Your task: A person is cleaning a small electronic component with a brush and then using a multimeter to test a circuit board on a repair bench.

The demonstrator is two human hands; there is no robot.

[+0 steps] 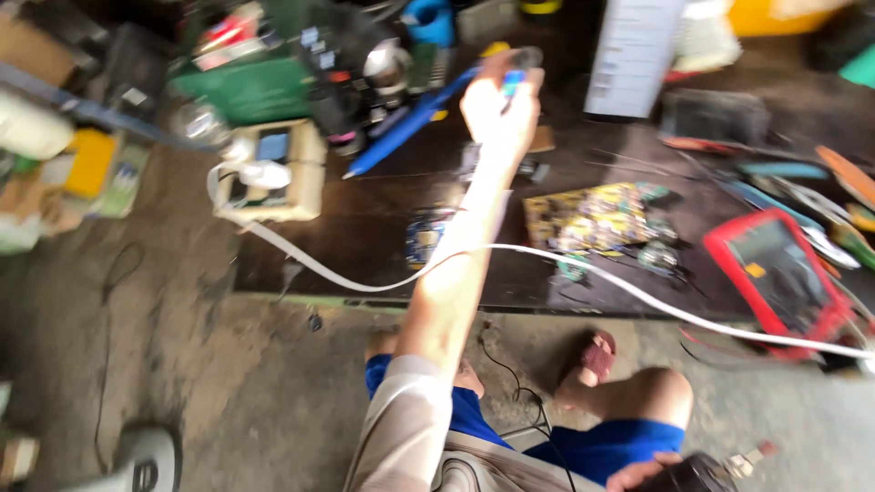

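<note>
left hand point(497, 114) stretched out over a dark workbench point(383, 228), fingers closed on a small blue-tipped tool point(516, 75). a white cable point(583, 269) crosses the forearm. right hand point(638, 474) low beside a knee, gripping a dark object point(697, 474).

Low dark workboard point(365, 228) on a concrete floor point(228, 383)

A yellow circuit board point(592, 219), a red multimeter point(779, 273) at right and a blue pen point(410, 123) are laid on it.
</note>
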